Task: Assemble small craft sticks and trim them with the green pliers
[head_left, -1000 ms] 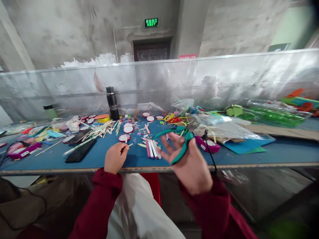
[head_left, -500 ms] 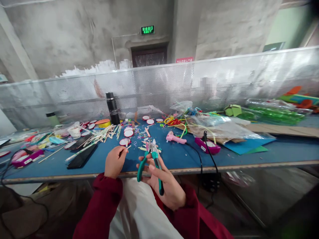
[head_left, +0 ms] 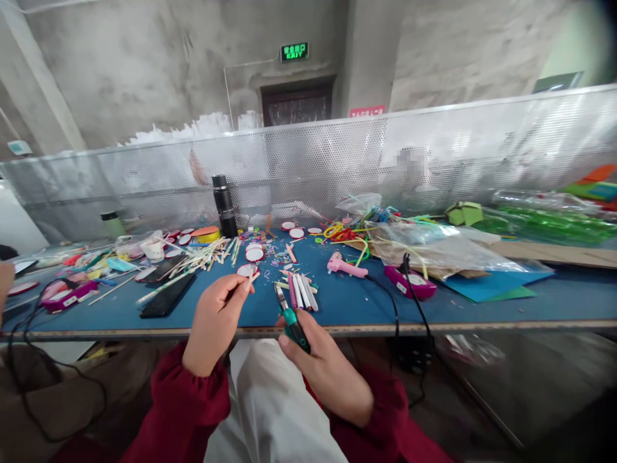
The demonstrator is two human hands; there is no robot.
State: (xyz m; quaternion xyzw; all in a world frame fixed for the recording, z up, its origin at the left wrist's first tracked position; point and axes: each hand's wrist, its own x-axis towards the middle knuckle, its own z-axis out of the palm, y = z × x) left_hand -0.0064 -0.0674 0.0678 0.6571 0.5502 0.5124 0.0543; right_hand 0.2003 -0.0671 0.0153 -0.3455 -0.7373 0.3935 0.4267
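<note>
My right hand (head_left: 321, 363) is closed around the green handles of a pair of small cutting pliers (head_left: 289, 318), whose metal tip points up and left over the table's front edge. My left hand (head_left: 214, 321) pinches a thin wooden stick (head_left: 251, 279), its free end lying toward a white round disc (head_left: 247, 270). The pliers' tip sits a little right of that stick. Just beyond the pliers lies a small bundle of pink and white sticks (head_left: 299, 292) on the blue table (head_left: 482, 302).
A pink glue gun (head_left: 343, 266) with a black cord lies right of centre, a magenta box (head_left: 412, 281) beside it. A black flask (head_left: 224, 206), scattered wooden sticks (head_left: 202, 254), a dark phone (head_left: 166, 296) and plastic bags (head_left: 424, 247) crowd the table. A perforated metal screen (head_left: 337, 161) backs it.
My right hand carried the pliers from the right over the table down to the front edge and closed their handles; the left hand stayed pinching its stick.
</note>
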